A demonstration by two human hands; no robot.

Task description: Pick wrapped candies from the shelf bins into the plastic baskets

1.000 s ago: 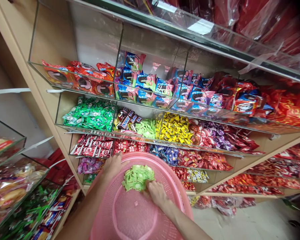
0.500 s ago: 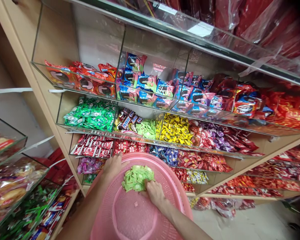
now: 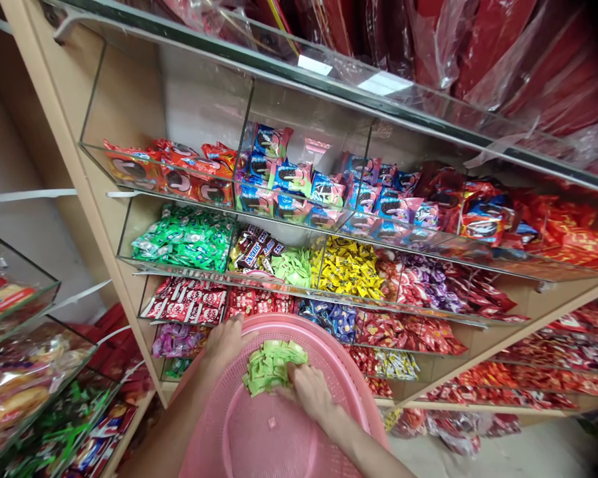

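Observation:
In front of me is a pink plastic basket [image 3: 274, 448] with a mesh wall and a wide rim. A small heap of light-green wrapped candies [image 3: 268, 364] lies on its far inner side. My left hand [image 3: 226, 342] grips the far left part of the rim, fingers over the edge. My right hand [image 3: 309, 392] is inside the basket, its fingers curled into the right edge of the heap; the fingertips are partly hidden among the wrappers. Similar light-green candies [image 3: 292, 265] fill part of a shelf bin beyond the basket, beside Snickers bars [image 3: 259, 249].
A tilted shelf rack with clear bin fronts [image 3: 299, 292] stands close beyond the basket. It holds green packets [image 3: 184, 239], yellow packets [image 3: 349, 265] and blue cookie packs [image 3: 292, 176]. Another rack with wrapped breads [image 3: 24, 398] is at left. Bagged goods [image 3: 453, 428] lie on the floor at right.
The view has tilted up slightly, so the shelves and basket sit a little lower. My left hand stays on the rim and my right hand stays at the green candies, with little visible shift.

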